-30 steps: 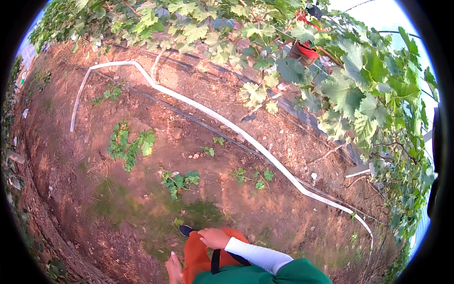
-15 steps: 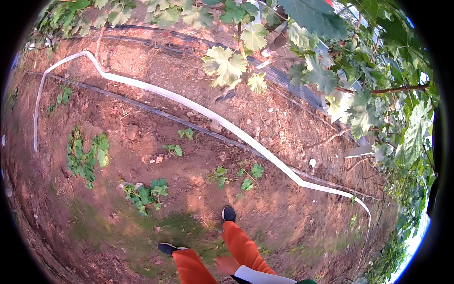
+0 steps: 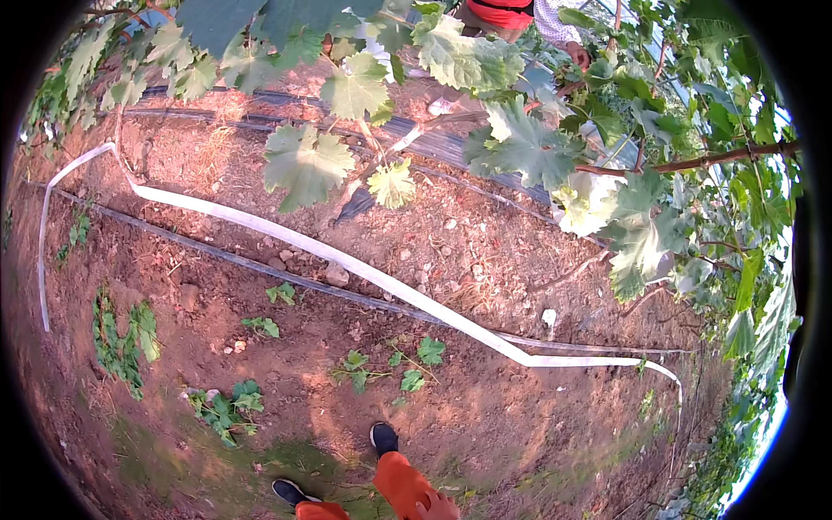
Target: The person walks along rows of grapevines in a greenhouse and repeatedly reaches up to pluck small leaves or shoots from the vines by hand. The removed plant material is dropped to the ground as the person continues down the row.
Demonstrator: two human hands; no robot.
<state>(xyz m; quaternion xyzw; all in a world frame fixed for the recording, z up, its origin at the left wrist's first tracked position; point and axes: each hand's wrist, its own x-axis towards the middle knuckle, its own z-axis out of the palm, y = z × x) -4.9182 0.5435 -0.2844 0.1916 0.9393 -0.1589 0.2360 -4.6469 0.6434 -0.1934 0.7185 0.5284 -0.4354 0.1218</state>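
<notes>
Only my right hand [image 3: 438, 506] is in view, cut off by the lower edge beside my orange trouser leg [image 3: 400, 482]. Its fingers look loosely spread, and nothing shows in them. My left hand is out of the picture. Ahead of me hang grapevine leaves [image 3: 310, 163], several of them large and close, on a brown vine cane [image 3: 724, 159]. No hand of mine touches them.
A long white strip [image 3: 364, 270] lies across the soil beside a thin dark hose [image 3: 234, 257]. Cut leafy shoots [image 3: 227, 413] are scattered on the ground. Beyond the vines stands another person in red [image 3: 498, 14], one hand [image 3: 579, 55] among the leaves. Dark plastic sheeting [image 3: 442, 147] runs behind.
My view has tilted up and shifted, so the ground sits lower and further left. My right hand is lower, its white sleeve gone from view. The other person's torso and hand now show.
</notes>
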